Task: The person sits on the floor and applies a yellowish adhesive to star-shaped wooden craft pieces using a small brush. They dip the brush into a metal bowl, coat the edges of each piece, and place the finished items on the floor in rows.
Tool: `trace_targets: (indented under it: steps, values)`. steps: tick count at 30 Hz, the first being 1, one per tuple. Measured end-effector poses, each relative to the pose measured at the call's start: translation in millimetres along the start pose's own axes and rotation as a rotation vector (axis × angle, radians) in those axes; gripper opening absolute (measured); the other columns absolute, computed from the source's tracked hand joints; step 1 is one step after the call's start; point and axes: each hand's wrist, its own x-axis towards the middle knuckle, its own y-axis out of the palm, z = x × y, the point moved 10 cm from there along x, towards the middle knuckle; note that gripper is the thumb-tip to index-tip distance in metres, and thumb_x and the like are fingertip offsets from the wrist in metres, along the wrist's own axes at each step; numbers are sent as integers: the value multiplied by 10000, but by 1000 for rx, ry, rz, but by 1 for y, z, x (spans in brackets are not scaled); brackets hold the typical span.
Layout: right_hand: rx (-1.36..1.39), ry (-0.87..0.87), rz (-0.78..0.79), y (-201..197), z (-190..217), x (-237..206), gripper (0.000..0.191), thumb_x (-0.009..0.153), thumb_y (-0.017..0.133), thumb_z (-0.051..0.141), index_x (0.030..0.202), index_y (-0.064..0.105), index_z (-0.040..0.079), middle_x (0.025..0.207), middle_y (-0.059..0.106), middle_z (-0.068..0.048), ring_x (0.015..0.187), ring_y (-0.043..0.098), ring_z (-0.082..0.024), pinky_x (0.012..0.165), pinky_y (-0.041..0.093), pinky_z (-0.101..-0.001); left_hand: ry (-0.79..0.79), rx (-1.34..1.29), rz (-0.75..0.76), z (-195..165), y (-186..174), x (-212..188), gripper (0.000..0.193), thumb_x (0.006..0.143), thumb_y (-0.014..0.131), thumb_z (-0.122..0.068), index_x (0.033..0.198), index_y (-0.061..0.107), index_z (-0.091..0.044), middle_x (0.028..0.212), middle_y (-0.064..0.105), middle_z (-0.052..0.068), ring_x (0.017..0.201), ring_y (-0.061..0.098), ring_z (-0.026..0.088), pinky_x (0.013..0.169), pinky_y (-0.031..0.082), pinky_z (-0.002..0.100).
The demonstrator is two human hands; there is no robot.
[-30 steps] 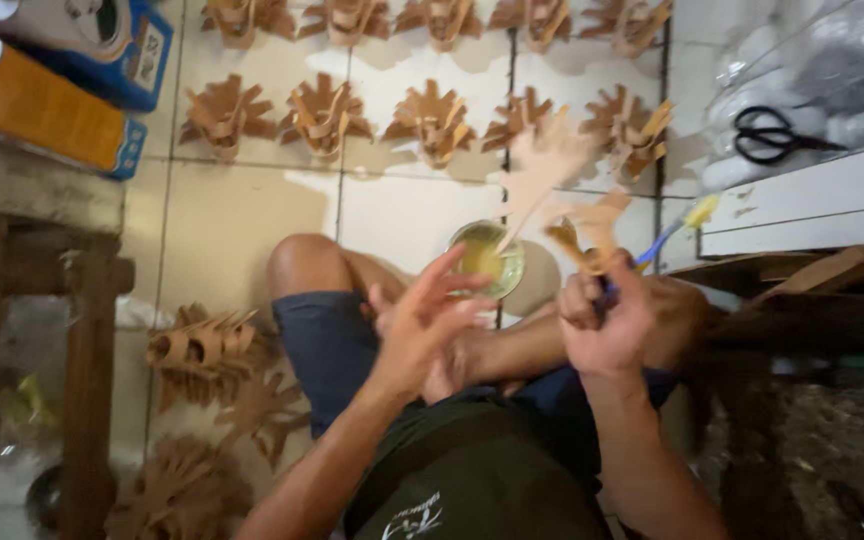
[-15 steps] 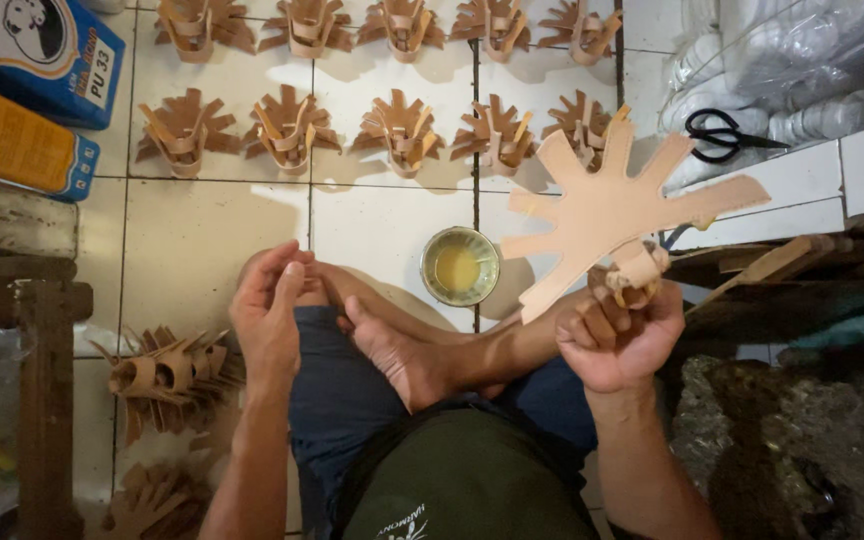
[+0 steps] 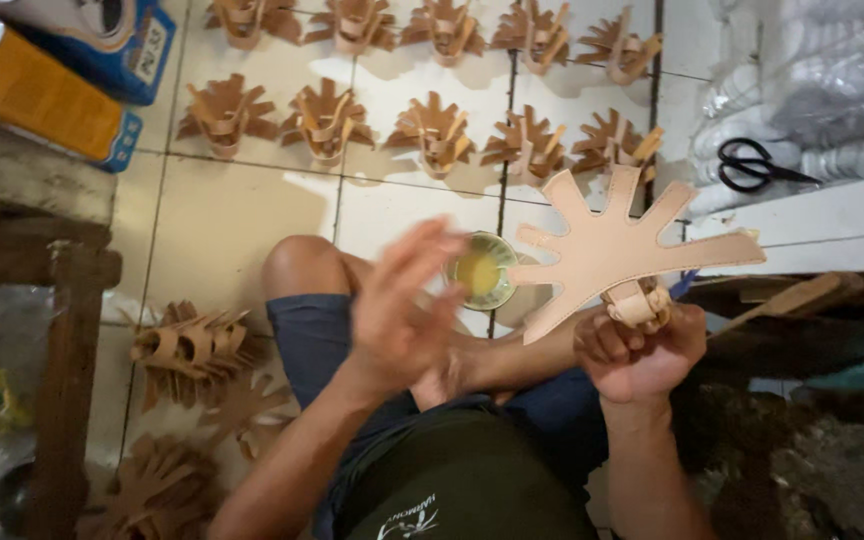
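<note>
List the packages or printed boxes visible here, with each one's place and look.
Blue box: top left corner, rectangular, blue with white panels, partly cut off.
Orange box: just below it, long, orange with a blue end.
Clear plastic bags: top right, holding stacked white pieces, black scissors lying on them.

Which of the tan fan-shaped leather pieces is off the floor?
The flat spiked piece gripped in the right hand; all others lie on the tiled floor.

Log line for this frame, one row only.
right hand: grips tan leather cutout | left hand: raised, open, blurred | glue bowl: on floor
</note>
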Motion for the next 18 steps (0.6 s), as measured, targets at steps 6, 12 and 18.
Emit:
trace_targets:
  steps: [6,12,18]
  values:
    - [21,8,10,-24,-1,-8,286,956,583,332,870,665,72,700,513,-18,473,271,-113,468,267,-279,158,-13,94,-33,26,14,504,965,728,27,1421,519,-23,1449,548,222,1287,633,372,1085,556,416]
    - [85,-58,-48,-38,5,-13,319,989,560,273,793,658,40,725,591,-23,493,306,-131,508,293,-292,150,104,65,-34,32,12,502,957,729,-17,1408,511,2,1419,563,217,1255,637,384,1039,544,429]
    - [-30,38,-59,-44,-10,-13,348,937,551,348,865,677,32,695,587,-52,476,308,-142,475,314,-290,-21,84,31,-21,34,8,530,969,708,23,1454,494,18,1427,560,209,1226,650,345,1047,552,388]
